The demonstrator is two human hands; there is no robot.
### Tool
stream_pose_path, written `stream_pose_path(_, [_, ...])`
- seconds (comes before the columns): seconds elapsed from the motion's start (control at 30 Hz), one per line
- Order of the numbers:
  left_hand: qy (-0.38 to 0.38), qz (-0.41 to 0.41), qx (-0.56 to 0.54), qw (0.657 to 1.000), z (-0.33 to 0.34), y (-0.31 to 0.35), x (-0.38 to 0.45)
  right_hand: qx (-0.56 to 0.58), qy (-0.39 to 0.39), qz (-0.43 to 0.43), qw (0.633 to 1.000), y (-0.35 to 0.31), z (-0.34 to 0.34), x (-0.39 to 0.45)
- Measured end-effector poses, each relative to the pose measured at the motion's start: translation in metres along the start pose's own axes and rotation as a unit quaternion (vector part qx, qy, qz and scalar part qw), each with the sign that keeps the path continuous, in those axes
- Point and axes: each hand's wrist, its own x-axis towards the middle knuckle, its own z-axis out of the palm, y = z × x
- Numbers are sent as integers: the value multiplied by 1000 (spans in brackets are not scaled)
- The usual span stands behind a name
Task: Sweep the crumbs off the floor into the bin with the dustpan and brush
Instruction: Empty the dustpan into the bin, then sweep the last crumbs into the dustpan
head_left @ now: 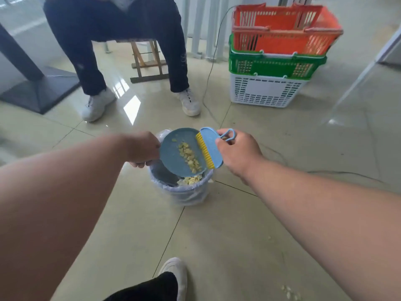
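Forearms; dustpan (178,152) between both hands.

One blue dustpan (173,155), one blue brush (211,147) with yellow bristles, one lined bin (184,192). Three stacked baskets: orange (284,29), green (275,65), white (264,91). Two hands, left (143,149) and right (237,152). One seated person (112,33).

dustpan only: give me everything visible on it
The dustpan is a blue, rounded, shallow pan that looks like plastic. The left hand grips its far-left end, where any handle is hidden. It is tilted over the lined bin, lip down. Yellow crumbs lie in a streak along its inner face and spill off the low edge. The brush, held by the right hand, has its yellow bristles against the pan's right side.
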Motion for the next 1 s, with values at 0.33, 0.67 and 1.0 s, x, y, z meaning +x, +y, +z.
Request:
stream_pose_path(0.33, [264, 136, 325, 898, 23, -22, -2, -9, -15, 30, 999, 52, 29, -2])
stream_pose_path(0.67, [153, -9, -40, 987, 2, 45, -35, 231, 85, 146, 958, 43, -42, -38])
stream_pose_path(1.0, [-227, -62, -132, 963, 74, 87, -48, 248, 137, 215, 935, 102, -108, -79])
